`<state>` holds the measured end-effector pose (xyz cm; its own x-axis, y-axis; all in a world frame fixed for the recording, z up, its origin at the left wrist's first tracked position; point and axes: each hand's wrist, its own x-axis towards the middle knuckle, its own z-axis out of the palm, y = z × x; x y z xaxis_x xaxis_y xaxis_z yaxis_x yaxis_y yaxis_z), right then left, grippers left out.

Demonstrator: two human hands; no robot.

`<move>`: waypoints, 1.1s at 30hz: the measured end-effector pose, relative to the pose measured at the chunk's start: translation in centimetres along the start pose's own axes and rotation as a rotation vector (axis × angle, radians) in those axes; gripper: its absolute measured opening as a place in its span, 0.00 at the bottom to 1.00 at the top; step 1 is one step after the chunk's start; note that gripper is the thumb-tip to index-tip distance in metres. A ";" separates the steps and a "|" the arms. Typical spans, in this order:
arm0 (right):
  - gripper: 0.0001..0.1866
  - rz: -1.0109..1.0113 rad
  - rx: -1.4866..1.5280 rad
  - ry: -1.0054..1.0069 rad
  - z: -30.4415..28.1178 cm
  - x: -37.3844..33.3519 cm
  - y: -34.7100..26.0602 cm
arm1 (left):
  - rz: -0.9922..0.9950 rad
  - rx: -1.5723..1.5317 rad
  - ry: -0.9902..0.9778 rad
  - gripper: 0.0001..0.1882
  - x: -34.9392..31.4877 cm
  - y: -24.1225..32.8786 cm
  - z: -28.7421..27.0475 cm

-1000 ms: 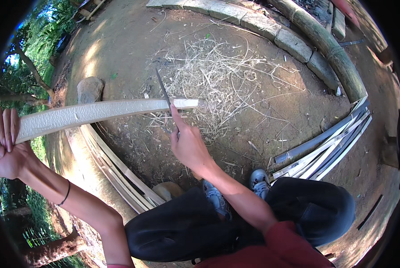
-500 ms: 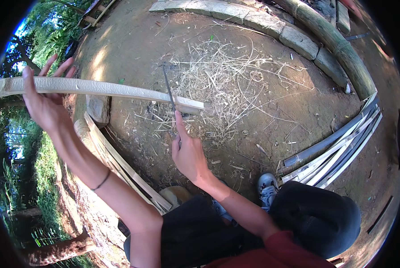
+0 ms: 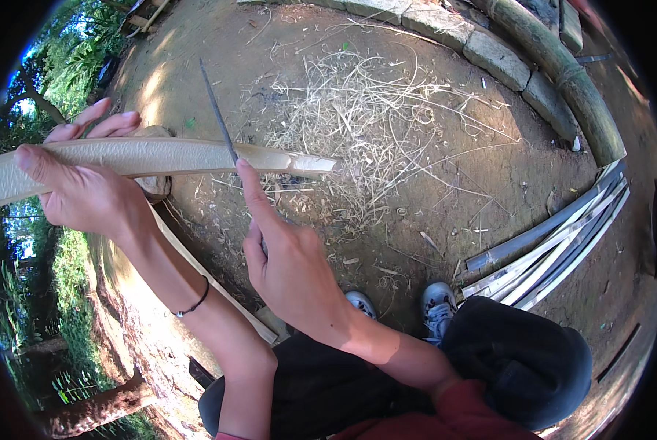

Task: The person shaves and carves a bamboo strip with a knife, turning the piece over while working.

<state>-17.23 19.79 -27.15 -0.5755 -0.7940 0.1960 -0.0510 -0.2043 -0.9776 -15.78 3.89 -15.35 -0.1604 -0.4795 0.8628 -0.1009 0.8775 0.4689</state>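
A long pale bamboo strip (image 3: 174, 155) runs from the left rim toward the middle, its trimmed end over a heap of shavings (image 3: 365, 125). Around its left part is my left hand (image 3: 97, 176), thumb on the near side and fingertips showing beyond the far edge. My right hand (image 3: 288, 264) grips a knife, its handle mostly hidden in the fist. The dark narrow blade (image 3: 217, 106) points up and away, crossing the strip's far edge. My right forefinger is stretched along the blade's back near the strip.
Split bamboo strips (image 3: 552, 238) lie in a bundle at the right; another strip (image 3: 211, 275) leans near my left leg. A stone (image 3: 154, 187) lies below the strip. Farther off are a curb of blocks (image 3: 497, 60) and a thick bamboo pole (image 3: 563, 70). My shoes (image 3: 438, 304) stand on bare soil.
My right hand and the knife have moved left along the strip, nearer my left hand. My left hand has come closer and lower, and the strip looks nearer and turned slightly.
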 end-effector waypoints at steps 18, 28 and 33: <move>0.35 0.199 0.125 0.020 1.0 -0.2 6.3 | -0.018 0.272 0.196 0.34 -1.7 -0.7 -2.0; 0.39 0.043 -0.149 -0.065 1.4 -1.4 2.2 | 0.027 0.273 0.223 0.33 -2.5 0.5 -2.3; 0.36 0.257 -0.113 -0.010 0.5 -1.3 7.4 | -0.038 0.259 0.265 0.33 -2.6 0.6 -2.5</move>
<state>-16.45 19.00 -34.56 -0.5733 -0.8172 -0.0589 0.0043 0.0689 -0.9976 -12.99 5.68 -16.82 0.1046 -0.4621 0.8806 -0.3525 0.8108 0.4673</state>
